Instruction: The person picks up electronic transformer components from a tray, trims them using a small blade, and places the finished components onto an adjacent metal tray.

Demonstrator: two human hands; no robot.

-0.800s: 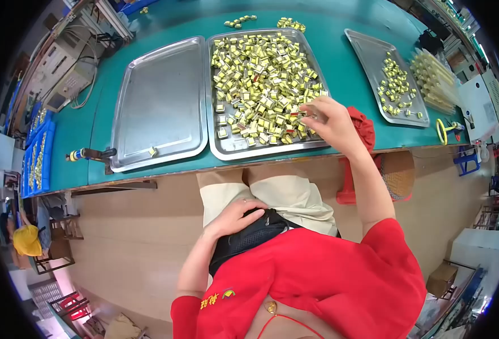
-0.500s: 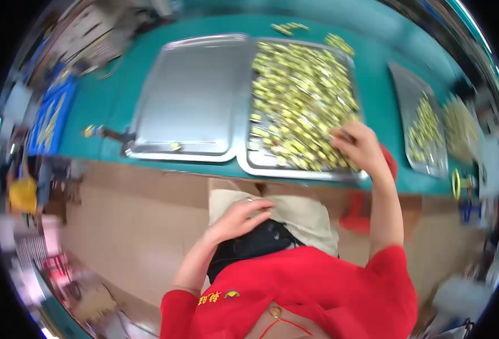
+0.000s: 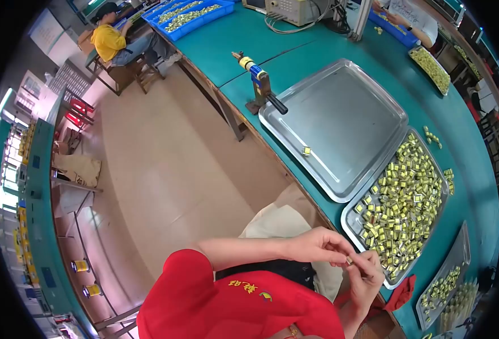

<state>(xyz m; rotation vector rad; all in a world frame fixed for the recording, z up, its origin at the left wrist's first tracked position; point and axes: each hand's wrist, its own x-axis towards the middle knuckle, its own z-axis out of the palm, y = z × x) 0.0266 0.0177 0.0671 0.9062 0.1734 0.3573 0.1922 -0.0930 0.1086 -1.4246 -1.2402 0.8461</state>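
My left hand (image 3: 324,247) and my right hand (image 3: 366,278) meet in front of the near edge of the full tray. Between their fingertips is a small yellow component (image 3: 349,261), largely covered by the fingers. Beside them, a metal tray (image 3: 348,217) holds a heap of small yellow-and-silver components (image 3: 410,209). Adjoining it is a second metal tray (image 3: 351,113) with a single component (image 3: 306,151) near its front edge. A clamp-like tool with a black handle (image 3: 265,90) stands at that tray's corner.
A narrower tray (image 3: 422,316) with components lies at the lower right, by a red cloth (image 3: 402,292). Blue bins (image 3: 190,29) stand at the table's far end. A person in yellow (image 3: 109,42) sits there; another person's arm (image 3: 424,38) is across the table.
The view has swung to the left. My right hand has left the heap, and my left hand has risen from my lap to meet it at a small component.
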